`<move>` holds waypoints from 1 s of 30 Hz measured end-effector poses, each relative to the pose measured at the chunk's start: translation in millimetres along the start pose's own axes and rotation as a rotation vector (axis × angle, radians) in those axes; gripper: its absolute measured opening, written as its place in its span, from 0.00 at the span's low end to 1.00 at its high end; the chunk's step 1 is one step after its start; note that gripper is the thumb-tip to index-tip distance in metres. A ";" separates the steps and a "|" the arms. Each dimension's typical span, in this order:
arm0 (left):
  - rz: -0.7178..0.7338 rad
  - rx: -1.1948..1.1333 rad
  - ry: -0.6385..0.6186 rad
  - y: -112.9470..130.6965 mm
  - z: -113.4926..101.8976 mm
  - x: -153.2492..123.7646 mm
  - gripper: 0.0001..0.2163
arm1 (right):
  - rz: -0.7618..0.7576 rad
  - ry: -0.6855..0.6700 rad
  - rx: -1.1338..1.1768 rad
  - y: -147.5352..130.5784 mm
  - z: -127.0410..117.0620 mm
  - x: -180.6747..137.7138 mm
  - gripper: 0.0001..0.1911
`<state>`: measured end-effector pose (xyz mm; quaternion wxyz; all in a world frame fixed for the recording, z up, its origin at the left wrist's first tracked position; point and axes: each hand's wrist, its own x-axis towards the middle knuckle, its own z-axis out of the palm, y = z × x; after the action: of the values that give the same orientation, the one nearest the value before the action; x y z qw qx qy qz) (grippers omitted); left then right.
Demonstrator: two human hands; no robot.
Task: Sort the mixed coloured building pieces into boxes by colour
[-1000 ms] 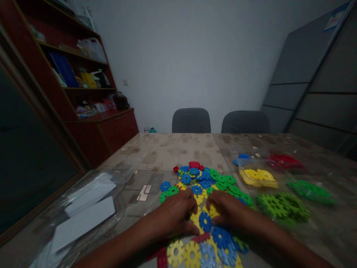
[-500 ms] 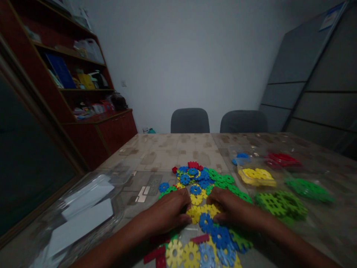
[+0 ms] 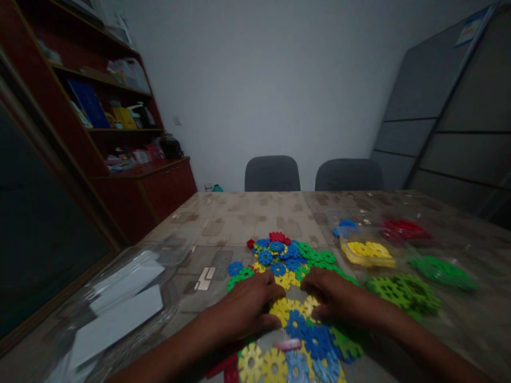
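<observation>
A heap of gear-shaped plastic pieces (image 3: 281,279) in yellow, blue, green and red lies in front of me. My left hand (image 3: 253,306) reaches in from its left side, thumb and fingers apart, with yellow gear pieces (image 3: 281,311) beside the fingertips. Opposite it, my right hand (image 3: 335,295) curls loosely over the right side. A pale yellow gear piece (image 3: 311,307) lies between its thumb and index finger, seemingly touched by them. Blue gear pieces (image 3: 317,340) sit just below that thumb. Close to me are larger yellow gears (image 3: 274,364) and a short pinkish strip (image 3: 287,344). The palms hide some pieces.
On the right of the patterned table (image 3: 239,213) are a clear tray of yellow pieces (image 3: 367,252), light-green pieces (image 3: 403,292), green pieces (image 3: 443,274) and red pieces (image 3: 407,229). White cards (image 3: 120,319) lie in clear plastic at left. Two grey chairs (image 3: 272,173) stand behind.
My left fingers have shifted slightly right and spread from the thumb. A grey gap now shows among the yellow pieces between my hands. The reddish strip near me now looks paler and lies differently.
</observation>
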<state>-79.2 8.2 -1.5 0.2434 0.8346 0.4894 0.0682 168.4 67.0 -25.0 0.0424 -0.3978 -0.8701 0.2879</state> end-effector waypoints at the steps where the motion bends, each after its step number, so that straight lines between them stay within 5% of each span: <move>1: 0.003 0.003 -0.007 1.1 -0.9 0.1 0.14 | 0.007 -0.005 -0.010 -0.4 -0.9 -0.2 0.19; 8: -0.050 -0.062 0.023 0.2 1.6 1.6 0.17 | 0.049 -0.048 -0.001 -12.5 -7.3 -0.2 0.16; 14: -0.019 -0.095 0.077 -6.7 4.2 5.9 0.05 | 0.006 0.021 0.056 -17.0 -12.4 3.3 0.15; 22: 0.072 -0.067 0.129 -15.2 3.1 7.9 0.10 | -0.160 0.110 0.145 -13.5 6.9 11.8 0.18; 30: 0.072 -0.065 0.166 -12.1 -2.3 7.7 0.09 | -0.075 0.143 0.109 -12.7 14.5 13.1 0.17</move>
<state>-85.5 20.4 -6.2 0.2263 0.8350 0.4749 0.1615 146.7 63.0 -32.3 0.1365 -0.3815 -0.8622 0.3040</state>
